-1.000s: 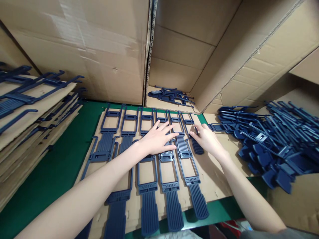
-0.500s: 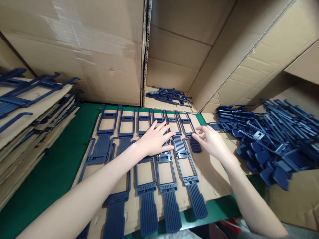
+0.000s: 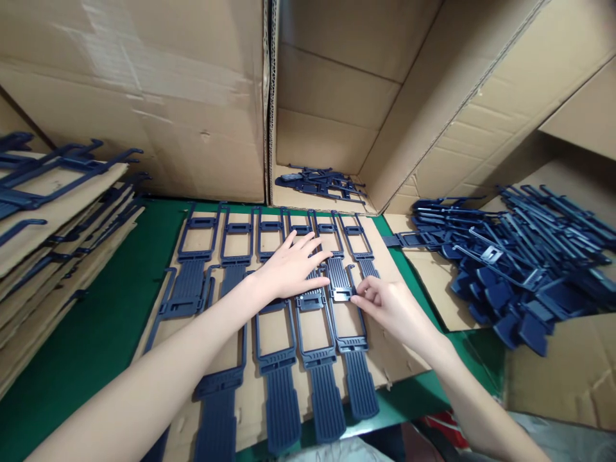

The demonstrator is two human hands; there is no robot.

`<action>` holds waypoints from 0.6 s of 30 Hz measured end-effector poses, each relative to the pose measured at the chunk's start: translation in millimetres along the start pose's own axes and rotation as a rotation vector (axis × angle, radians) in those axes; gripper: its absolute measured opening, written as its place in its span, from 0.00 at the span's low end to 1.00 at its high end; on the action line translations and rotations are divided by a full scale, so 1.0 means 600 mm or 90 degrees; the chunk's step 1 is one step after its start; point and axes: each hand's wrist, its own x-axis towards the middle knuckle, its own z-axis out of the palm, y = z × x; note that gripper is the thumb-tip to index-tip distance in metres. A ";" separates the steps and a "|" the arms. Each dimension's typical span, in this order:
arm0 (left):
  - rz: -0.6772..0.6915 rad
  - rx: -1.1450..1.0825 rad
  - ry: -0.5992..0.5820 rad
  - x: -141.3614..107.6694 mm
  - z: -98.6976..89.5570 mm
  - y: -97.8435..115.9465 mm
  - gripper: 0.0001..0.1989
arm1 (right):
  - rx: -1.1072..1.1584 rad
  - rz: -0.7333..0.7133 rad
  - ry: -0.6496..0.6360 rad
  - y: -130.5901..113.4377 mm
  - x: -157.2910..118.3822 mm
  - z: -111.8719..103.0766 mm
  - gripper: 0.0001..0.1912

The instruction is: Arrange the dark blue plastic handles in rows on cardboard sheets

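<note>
Two rows of dark blue plastic frames, each with a ribbed flat tongue, lie on a cardboard sheet [image 3: 394, 346]. My left hand [image 3: 291, 266] rests palm down with fingers spread over the middle frames, hiding parts of them. At the right end of the front row, my right hand [image 3: 385, 300] pinches the side bar of a plastic frame [image 3: 362, 385] near its crossbar. That frame lies flat, close beside the neighbouring plastic frame [image 3: 327, 398]. Just beyond my right hand is the last back-row frame [image 3: 356, 239], its tongue partly covered by the fingers.
Layered cardboard sheets with more frames [image 3: 62, 212] stand at the left. A heap of frames [image 3: 520, 256] lies at the right on cardboard. Behind, an open cardboard box [image 3: 337, 83] holds a few frames [image 3: 322, 183]. Green table surface [image 3: 120, 282] shows around the sheet.
My right hand has moved left and toward me from the last back-row frame to the front-row one. That front frame has shifted left, closer to its neighbour. My left hand stays spread.
</note>
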 end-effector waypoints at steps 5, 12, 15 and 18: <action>-0.002 -0.008 -0.003 0.000 0.003 -0.002 0.31 | -0.026 0.000 0.044 0.024 0.023 -0.036 0.13; -0.003 -0.006 -0.008 0.001 0.002 -0.002 0.32 | -0.345 -0.068 0.145 0.161 0.130 -0.091 0.23; -0.005 -0.007 -0.012 0.000 0.002 -0.002 0.31 | -0.402 -0.082 0.106 0.208 0.169 -0.092 0.32; -0.005 -0.007 -0.009 0.000 0.002 -0.001 0.31 | -0.398 -0.091 0.099 0.230 0.188 -0.090 0.32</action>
